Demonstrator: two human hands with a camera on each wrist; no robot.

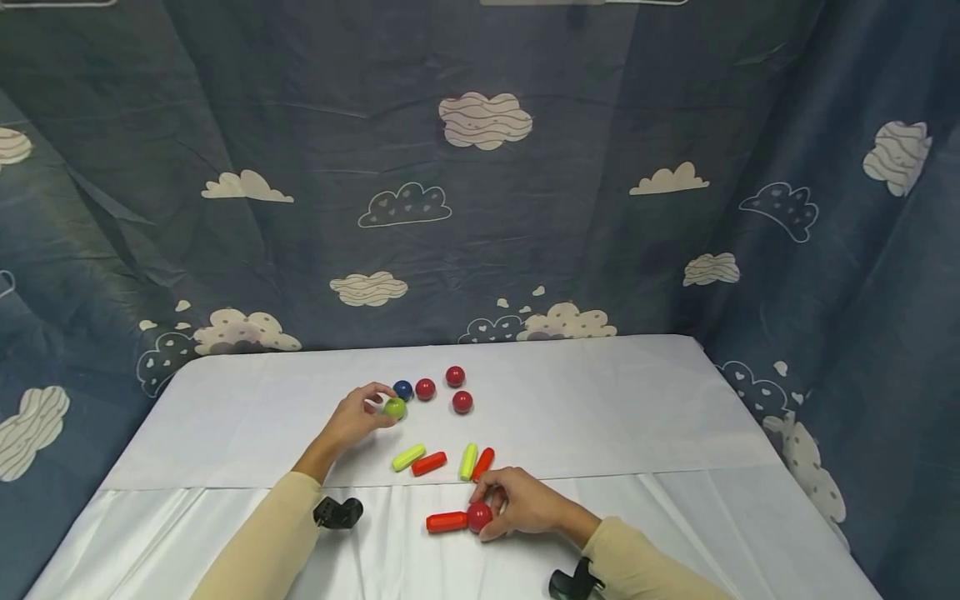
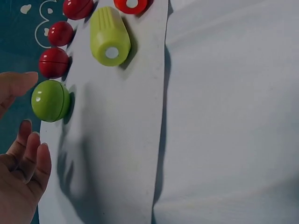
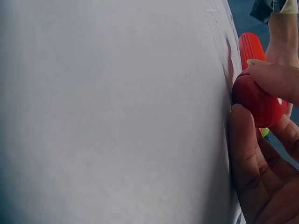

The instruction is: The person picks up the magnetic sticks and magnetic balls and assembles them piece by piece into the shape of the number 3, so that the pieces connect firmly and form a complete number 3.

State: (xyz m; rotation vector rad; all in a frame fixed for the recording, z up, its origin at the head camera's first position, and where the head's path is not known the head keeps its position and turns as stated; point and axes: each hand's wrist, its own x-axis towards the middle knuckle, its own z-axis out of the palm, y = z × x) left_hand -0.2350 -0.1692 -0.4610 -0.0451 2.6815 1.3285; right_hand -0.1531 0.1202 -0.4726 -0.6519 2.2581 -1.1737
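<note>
My right hand (image 1: 522, 502) pinches a red ball (image 1: 480, 517) against the end of a red stick (image 1: 446, 522), near the table's front; in the right wrist view the fingertips press on the red ball (image 3: 259, 100). Farther back, my left hand (image 1: 363, 417) reaches to a green ball (image 1: 394, 407), thumb and fingers spread on either side of it. The left wrist view shows a gap between these fingertips and the green ball (image 2: 49, 101). A blue ball (image 1: 403, 390) sits just behind the green one.
Three more red balls, one a red ball (image 1: 462, 402), lie at the back middle of the white table (image 1: 600, 408). Between the hands are a yellow-green stick (image 1: 408, 457) beside a red stick (image 1: 429, 464), and another yellow-green stick (image 1: 468, 462) beside a red stick (image 1: 483, 464).
</note>
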